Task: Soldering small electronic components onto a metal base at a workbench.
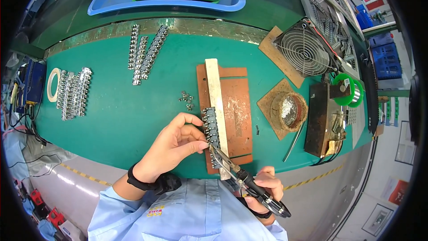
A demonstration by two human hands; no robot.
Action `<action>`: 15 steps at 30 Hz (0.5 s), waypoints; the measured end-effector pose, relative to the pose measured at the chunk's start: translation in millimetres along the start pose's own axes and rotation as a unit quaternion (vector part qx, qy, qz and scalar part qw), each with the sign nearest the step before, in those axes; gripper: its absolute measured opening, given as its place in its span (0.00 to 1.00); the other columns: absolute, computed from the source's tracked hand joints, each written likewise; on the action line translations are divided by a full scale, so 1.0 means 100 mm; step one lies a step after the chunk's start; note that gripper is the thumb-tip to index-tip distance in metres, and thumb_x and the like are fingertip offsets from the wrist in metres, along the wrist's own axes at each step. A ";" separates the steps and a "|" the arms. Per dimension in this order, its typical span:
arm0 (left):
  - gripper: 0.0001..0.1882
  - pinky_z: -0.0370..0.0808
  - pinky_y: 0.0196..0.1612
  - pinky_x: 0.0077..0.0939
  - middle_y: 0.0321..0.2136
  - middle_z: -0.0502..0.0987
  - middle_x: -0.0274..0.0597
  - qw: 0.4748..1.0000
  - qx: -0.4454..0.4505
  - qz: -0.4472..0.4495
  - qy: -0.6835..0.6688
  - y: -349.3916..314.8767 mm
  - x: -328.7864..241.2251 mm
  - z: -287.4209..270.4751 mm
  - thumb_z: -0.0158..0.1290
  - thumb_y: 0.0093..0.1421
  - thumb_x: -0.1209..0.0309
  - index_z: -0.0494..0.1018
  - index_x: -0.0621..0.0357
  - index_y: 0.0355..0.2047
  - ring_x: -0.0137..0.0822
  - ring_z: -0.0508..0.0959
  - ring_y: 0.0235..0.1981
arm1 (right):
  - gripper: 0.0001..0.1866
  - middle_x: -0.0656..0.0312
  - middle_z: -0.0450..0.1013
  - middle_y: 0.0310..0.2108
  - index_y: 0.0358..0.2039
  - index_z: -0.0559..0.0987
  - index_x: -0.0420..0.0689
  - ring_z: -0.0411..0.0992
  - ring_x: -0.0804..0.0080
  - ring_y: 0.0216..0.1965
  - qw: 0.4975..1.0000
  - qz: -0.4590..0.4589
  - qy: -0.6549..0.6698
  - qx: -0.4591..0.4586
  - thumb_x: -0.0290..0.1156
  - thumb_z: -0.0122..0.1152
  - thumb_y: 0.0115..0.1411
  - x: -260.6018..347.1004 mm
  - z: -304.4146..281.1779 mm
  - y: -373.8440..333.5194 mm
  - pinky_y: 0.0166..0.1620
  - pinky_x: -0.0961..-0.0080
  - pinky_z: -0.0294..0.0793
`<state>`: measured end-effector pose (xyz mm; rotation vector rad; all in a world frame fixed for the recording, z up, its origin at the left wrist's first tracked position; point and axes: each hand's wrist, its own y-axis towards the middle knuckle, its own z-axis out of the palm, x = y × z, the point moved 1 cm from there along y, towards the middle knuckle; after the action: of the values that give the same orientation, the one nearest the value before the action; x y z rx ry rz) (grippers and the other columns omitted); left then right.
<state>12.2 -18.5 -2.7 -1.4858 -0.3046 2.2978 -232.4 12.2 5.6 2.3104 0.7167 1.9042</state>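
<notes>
A soldering iron (pixel 255 188) with a black handle is gripped in my right hand (pixel 269 186). Its metal tip slants up and left to a strip of small dark metal-and-black parts (pixel 211 127). That strip lies along the left side of a pale wooden bar (pixel 214 76), on a reddish-brown board (pixel 236 116). My left hand (pixel 180 140) is closed at the strip's left edge, thumb tip beside the iron's tip and a finger farther up against the strip. Whatever sits between its fingertips is too small to make out.
Loose small metal parts (pixel 187 100) lie left of the board. Finished-looking strips (pixel 149 56) and stacked strips (pixel 73 93) rest farther left. At right are a fan (pixel 305 49), a round solder pot (pixel 290 110), a green solder-wire spool (pixel 347 90) and a metal box (pixel 317 120).
</notes>
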 end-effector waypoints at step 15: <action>0.17 0.68 0.36 0.20 0.28 0.72 0.40 1.000 0.013 0.000 0.010 0.00 0.01 -0.02 0.50 0.55 0.81 0.57 0.61 0.42 0.26 0.72 0.30 | 0.20 0.62 0.74 0.19 0.32 0.72 0.40 0.65 0.72 0.25 0.989 0.096 0.099 -0.057 0.29 0.69 0.38 -0.06 0.01 -0.11 0.33 0.75 0.62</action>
<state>13.9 -18.1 -4.2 -1.4957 -0.2678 2.2758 -235.4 19.8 -4.2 2.2152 0.3965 2.2169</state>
